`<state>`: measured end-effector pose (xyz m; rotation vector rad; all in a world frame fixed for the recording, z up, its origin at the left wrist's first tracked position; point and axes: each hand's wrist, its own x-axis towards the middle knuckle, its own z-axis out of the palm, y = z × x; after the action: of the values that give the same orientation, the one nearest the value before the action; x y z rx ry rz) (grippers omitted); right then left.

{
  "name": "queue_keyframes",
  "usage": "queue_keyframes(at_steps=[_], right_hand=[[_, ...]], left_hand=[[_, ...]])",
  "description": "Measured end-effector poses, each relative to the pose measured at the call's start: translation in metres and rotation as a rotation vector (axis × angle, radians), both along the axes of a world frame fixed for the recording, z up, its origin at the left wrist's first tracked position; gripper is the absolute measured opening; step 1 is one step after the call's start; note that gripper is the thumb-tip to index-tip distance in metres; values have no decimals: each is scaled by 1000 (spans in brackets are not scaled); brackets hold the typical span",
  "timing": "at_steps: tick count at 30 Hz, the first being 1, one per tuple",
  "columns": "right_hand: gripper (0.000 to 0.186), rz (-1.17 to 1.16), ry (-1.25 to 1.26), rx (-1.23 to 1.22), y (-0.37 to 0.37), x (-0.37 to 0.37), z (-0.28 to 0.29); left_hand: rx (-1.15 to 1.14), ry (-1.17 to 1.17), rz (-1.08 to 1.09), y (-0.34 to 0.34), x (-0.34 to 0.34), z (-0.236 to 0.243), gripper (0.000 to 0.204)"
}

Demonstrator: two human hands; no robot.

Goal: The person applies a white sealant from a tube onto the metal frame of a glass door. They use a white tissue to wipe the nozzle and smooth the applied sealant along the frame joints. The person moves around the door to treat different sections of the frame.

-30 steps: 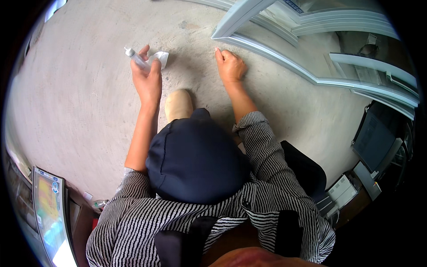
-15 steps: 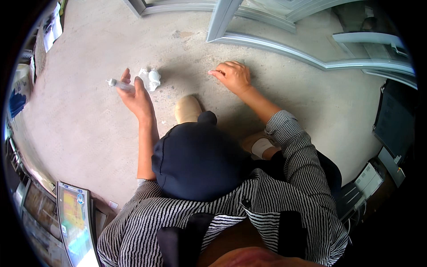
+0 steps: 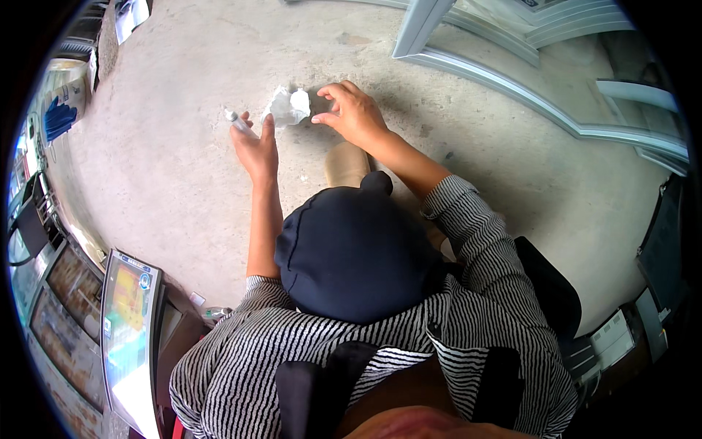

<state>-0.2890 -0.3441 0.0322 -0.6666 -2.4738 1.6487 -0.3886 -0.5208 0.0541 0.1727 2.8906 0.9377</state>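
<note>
A translucent white syringe-like tube (image 3: 240, 123) is gripped in my left hand (image 3: 256, 150). Just beyond that thumb is a crumpled piece of thin white paper or plastic (image 3: 287, 106), low over the concrete floor (image 3: 183, 168); whether my left fingers also touch it, I cannot tell. My right hand (image 3: 355, 117) is open at the right of the crumpled piece, thumb and index finger curved and apart with nothing visible between them. A beige shoe (image 3: 344, 164) shows below that hand, partly hidden by my dark-clothed knee (image 3: 351, 256).
Light-coloured window or door frames (image 3: 497, 80) with glass lie at the upper right. A screen-like panel (image 3: 128, 329) leans at the lower left, beside brown boxes and framed panels. A blue glove-like item (image 3: 60, 121) is at the left edge. Dark panels and white equipment (image 3: 614, 340) sit at the lower right.
Since half a second ago the view has shifted. My right hand has moved nearer the crumpled piece, its fingers now further apart. My left hand still grips the tube, now more upright.
</note>
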Motion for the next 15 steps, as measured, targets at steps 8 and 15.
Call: queue_keyframes(at_steps=[8,15], right_hand=[[50,108,256,68,-5,0,-20],[57,170,241,97,7,8,-11]], left_hand=[[-171,-53,-240,10,-6,-24,25],[-20,-271,-510,57,14,50,29]])
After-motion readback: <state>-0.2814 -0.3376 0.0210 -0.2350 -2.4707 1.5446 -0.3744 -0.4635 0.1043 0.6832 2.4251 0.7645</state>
